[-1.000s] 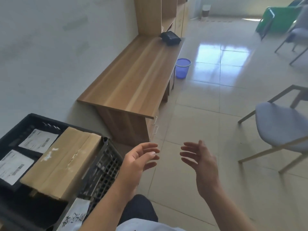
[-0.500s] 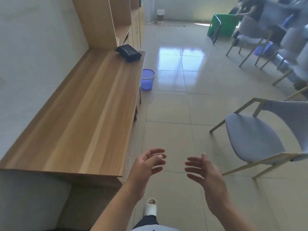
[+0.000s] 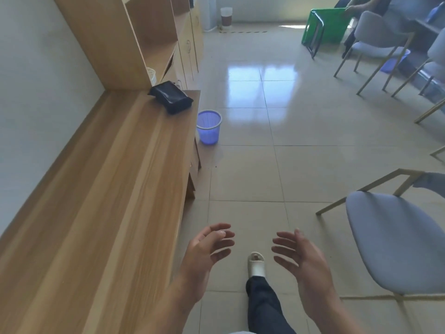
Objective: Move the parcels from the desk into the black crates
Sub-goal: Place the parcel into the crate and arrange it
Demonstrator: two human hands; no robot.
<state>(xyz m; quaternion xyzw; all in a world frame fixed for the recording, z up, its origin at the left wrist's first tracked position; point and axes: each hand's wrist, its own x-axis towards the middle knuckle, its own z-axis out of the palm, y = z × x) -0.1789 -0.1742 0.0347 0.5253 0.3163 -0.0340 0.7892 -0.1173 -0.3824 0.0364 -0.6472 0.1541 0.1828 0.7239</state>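
A long wood-grain tabletop (image 3: 115, 189) runs along the pale wall on the left of the frame, its laminate smooth with lighter and darker stripes. At its far end, upper left of centre, lies the one parcel (image 3: 171, 97) I can see: a soft, black, glossy plastic pouch, roughly rectangular and slightly puffed, resting flat near the tabletop's right edge, just in front of the open wooden shelving (image 3: 154, 37). On the glossy beige floor tiles (image 3: 265, 165) just beside that end stands a round blue mesh wastebasket (image 3: 209, 126). A chair (image 3: 395, 239) with a padded grey-blue seat and thin pale metal legs sits at the right.

Both my forearms reach forward from the bottom of the frame. My left hand (image 3: 204, 254) and my right hand (image 3: 305, 259) hover over the floor, palms turned toward each other, fingers spread and loosely curved, holding nothing and touching nothing. Between them, lower down, my foot in a white slipper (image 3: 256, 263) rests on the tiles.
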